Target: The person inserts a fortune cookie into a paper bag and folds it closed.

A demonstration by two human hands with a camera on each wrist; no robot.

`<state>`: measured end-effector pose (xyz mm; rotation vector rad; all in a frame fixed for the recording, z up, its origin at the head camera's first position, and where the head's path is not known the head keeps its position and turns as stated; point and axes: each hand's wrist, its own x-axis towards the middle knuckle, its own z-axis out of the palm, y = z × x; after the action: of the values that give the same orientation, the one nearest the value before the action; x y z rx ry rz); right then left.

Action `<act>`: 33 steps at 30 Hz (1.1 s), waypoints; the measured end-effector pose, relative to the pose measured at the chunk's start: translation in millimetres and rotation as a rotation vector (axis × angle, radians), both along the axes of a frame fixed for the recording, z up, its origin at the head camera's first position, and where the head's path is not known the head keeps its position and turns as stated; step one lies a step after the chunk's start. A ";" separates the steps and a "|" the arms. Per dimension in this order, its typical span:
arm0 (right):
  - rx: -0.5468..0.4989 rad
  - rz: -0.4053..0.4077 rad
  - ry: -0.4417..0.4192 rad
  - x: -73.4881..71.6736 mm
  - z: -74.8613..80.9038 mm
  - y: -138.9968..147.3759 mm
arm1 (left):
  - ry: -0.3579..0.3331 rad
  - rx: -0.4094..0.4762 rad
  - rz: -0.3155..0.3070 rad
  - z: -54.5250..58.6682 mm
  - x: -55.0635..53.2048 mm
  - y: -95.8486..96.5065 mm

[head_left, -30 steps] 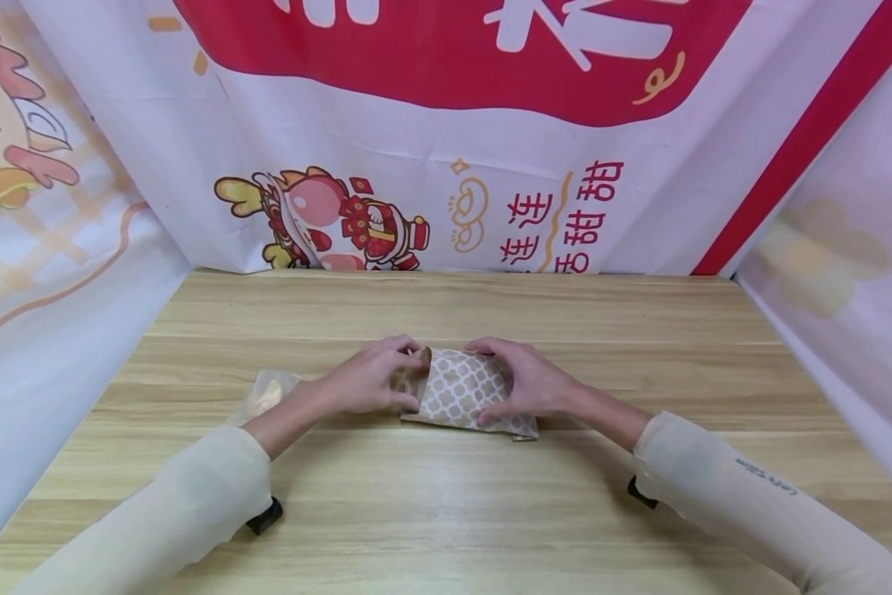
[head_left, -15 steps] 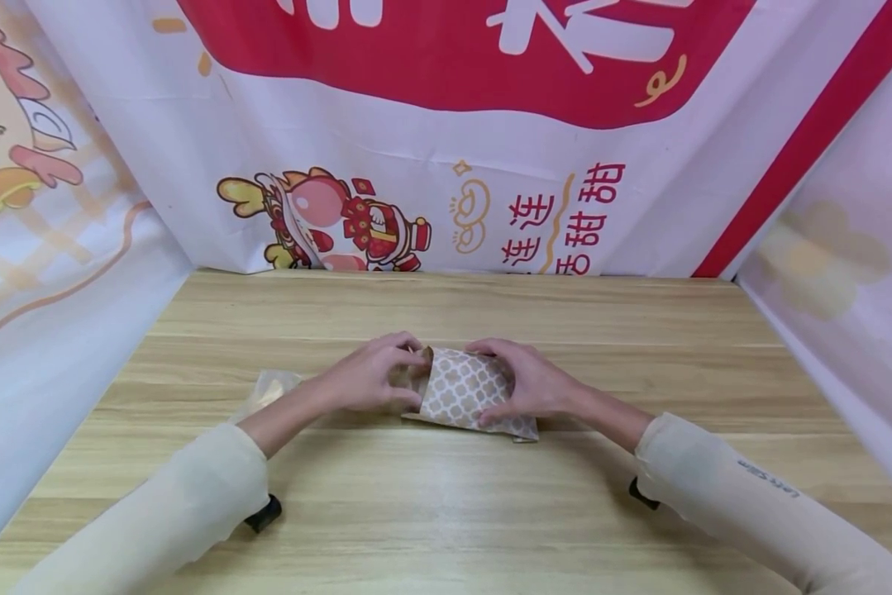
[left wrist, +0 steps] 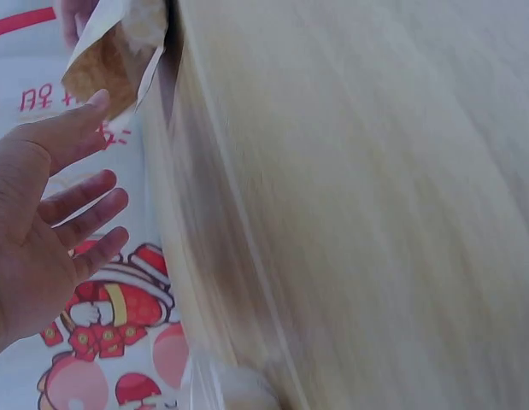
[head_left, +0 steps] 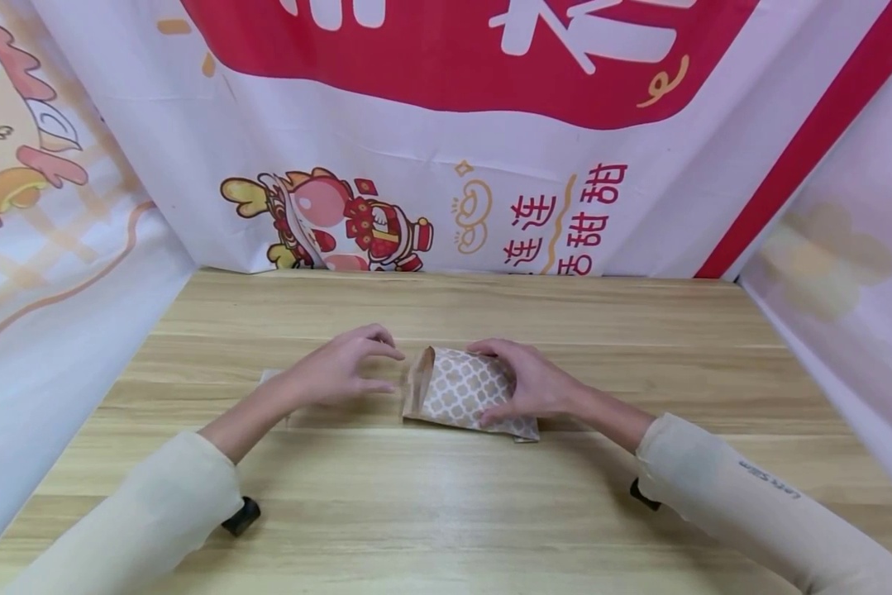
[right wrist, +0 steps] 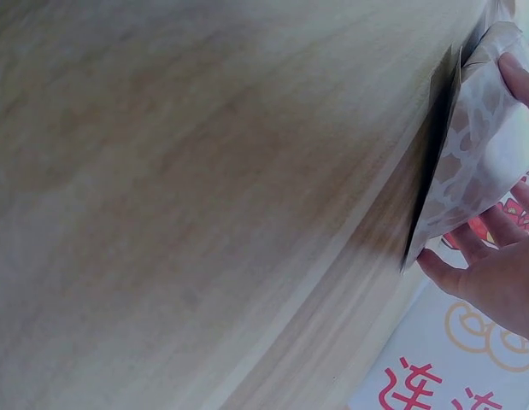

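Note:
A brown kraft paper bag with a white lattice print lies on the table in the middle of the head view, its mouth gaping to the left. Thumb and fingers of my right hand grip it across its right part, on the near and far sides. My left hand is off the bag, a short way left of the mouth, with thumb and fingers apart and nothing between them. In the left wrist view, the brown inside of the mouth shows beyond my left thumb. What the bag contains is hidden.
A clear plastic bag lies left on the table, mostly behind my left forearm; something pale shows in it in the left wrist view. The wood-grain table ends against a printed cloth at the back, with cloth walls at both sides.
My left hand has come out of the bag's mouth and moved left, nothing in its fingers. The right hand keeps its grip, and the bag stays in place.

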<state>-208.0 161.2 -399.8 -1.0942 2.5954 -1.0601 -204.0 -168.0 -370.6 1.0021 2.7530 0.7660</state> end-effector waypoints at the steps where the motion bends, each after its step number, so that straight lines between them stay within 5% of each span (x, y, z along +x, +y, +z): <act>1: -0.001 0.001 -0.001 0.3 0.1 0.0 | -0.005 -0.003 0.008 1.0 0.6 -2.7; 9: 0.000 -0.006 -0.015 0.7 1.6 -0.5 | -0.021 -0.035 0.053 2.4 4.4 -24.1; 24: 0.015 -0.018 -0.015 0.1 -0.9 -0.9 | 0.094 -0.155 0.055 -4.3 8.2 -62.2; 33: 0.019 -0.019 -0.008 -0.2 -1.4 -0.1 | 0.041 -0.174 0.051 2.8 13.0 -81.6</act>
<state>-208.2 161.1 -401.2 -1.0613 2.6094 -1.0398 -190.9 -249.6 -367.7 0.9265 2.8309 0.5060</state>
